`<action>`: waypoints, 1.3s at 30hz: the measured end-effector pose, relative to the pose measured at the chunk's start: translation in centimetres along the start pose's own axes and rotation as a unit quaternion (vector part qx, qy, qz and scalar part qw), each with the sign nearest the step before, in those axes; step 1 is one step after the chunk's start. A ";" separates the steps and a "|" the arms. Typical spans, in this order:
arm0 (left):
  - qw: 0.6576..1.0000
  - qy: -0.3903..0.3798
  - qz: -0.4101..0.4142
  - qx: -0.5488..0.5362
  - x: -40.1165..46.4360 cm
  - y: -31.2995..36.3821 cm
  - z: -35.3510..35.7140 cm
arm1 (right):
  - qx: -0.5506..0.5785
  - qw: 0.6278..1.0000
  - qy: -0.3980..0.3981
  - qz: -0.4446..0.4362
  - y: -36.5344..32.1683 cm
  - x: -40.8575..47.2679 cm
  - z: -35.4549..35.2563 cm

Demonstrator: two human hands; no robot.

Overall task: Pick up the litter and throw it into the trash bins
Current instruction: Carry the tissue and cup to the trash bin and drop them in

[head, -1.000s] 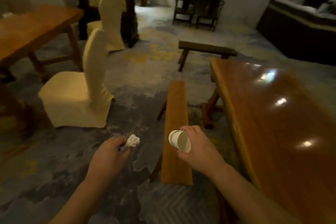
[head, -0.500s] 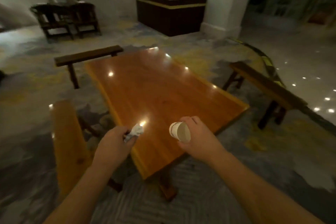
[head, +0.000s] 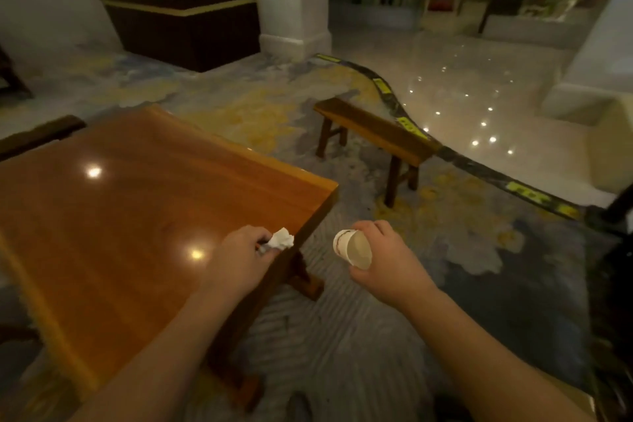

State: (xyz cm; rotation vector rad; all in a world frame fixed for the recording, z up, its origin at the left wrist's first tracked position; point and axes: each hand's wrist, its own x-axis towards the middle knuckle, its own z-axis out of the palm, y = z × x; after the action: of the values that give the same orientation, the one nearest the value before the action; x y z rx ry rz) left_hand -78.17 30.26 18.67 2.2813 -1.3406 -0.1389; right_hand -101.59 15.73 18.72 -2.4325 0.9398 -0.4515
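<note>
My left hand [head: 239, 259] is closed around a crumpled white tissue [head: 281, 239], which sticks out past my fingertips above the table's right edge. A white paper cup [head: 353, 248] lies on its side in my right hand [head: 387, 259], its open mouth turned toward me, held over the carpet to the right of the table. No trash bin shows in this view.
A glossy orange wooden table [head: 137, 216] fills the left. A dark wooden bench [head: 373, 128] stands ahead on the patterned carpet. A black and yellow strip [head: 404, 113] borders a shiny tiled floor. A dark counter [head: 185, 24] and a white pillar [head: 291, 0] stand at the back.
The view has swung right: the cream chairs and left bench have left the frame, and the table has slid to the left. Both hands keep their hold on the tissue and the cup.
</note>
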 end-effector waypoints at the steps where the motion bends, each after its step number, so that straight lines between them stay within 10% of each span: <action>1: 1.000 -0.005 0.005 -0.001 1.6 0.6 1.0 | -0.004 1.000 -0.001 0.008 1.2 0.8 -0.4; 23: 0.995 0.008 0.009 -0.101 44.6 8.1 18.3 | -0.036 0.998 0.001 0.048 23.8 39.4 -9.1; 39: 0.961 0.128 -0.242 -0.027 64.6 9.1 22.7 | -0.014 0.969 -0.175 -0.175 33.1 72.3 -10.2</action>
State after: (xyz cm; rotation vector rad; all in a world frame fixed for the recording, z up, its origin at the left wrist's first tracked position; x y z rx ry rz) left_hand -59.65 -36.03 12.88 2.4370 -0.6281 -0.0368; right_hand -72.72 -59.03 18.00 -2.5941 0.3731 -0.1140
